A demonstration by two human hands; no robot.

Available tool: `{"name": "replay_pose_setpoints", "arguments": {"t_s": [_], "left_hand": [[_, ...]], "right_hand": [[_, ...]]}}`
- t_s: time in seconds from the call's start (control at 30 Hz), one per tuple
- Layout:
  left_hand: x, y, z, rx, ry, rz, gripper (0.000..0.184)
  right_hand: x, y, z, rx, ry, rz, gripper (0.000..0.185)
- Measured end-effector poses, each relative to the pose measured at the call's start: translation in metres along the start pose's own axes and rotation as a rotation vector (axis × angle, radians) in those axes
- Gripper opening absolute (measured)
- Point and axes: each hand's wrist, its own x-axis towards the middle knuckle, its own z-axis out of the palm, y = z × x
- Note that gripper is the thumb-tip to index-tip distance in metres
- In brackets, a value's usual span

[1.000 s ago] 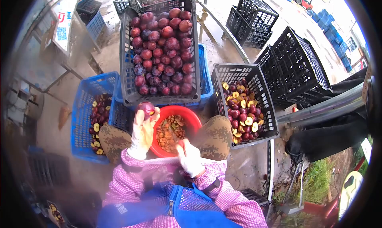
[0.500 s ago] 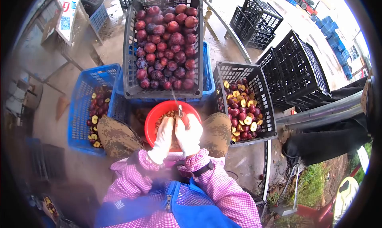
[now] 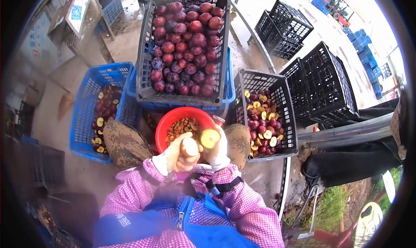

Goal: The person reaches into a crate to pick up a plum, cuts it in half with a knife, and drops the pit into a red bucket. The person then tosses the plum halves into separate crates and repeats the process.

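My gloved left hand (image 3: 177, 156) is closed around a plum half (image 3: 190, 147), its pale cut face turned up. Close beside it, my gloved right hand (image 3: 218, 150) grips another plum half (image 3: 209, 138) with a yellow cut face. A small tool (image 3: 219, 120), red with a metal part, sticks up from the right hand; its blade is hard to make out. Both hands are over the near edge of a red bowl (image 3: 162, 131) containing pits and scraps (image 3: 183, 128).
A black crate (image 3: 141, 70) of whole plums stands ahead on a blue crate (image 3: 231, 82). Cut plums fill part of a blue crate (image 3: 79, 113) at left and a black crate (image 3: 291, 118) at right. Empty black crates (image 3: 323, 83) stand farther right.
The whole plum held up in my left hand a second ago is now in two halves, one in each hand. Both hands have moved apart slightly since half a second ago.
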Motion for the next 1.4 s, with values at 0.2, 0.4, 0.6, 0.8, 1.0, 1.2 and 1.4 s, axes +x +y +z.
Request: {"name": "replay_pose_setpoints", "arguments": {"t_s": [0.2, 0.4, 0.6, 0.8, 1.0, 1.2, 1.4], "left_hand": [[0.0, 0.001, -0.012, -0.14, 0.167, 0.228, 0.053], [0.01, -0.007, -0.057, 0.061, 0.307, 0.66, 0.048], [0.011, 0.043, -0.028, 0.44, 0.011, 0.854, 0.045], [0.058, 0.089, 0.071, 0.686, 0.111, 0.779, 0.068], [0.092, 0.194, -0.04, 1.664, 0.994, 0.774, 0.04], [0.115, 0.213, -0.077, 1.816, 0.997, 0.381, 0.035], [0.066, 0.196, -0.04, 0.866, 0.6, 0.487, 0.03]], "right_hand": [[0.012, -0.012, -0.013, 0.106, 0.305, -0.049, 0.031], [-0.02, -0.001, 0.133, -0.512, -0.305, -0.741, 0.035], [-0.061, -0.01, 0.146, -0.467, -0.445, -0.595, 0.026], [-0.068, -0.051, 0.062, -0.29, 0.042, -0.771, 0.03], [-0.062, -0.088, -0.016, -0.251, 0.325, -0.627, 0.029], [-0.062, -0.058, -0.016, -0.4, 0.216, -0.338, 0.026], [-0.049, -0.045, -0.021, -0.459, 0.1, -0.305, 0.025]]}}
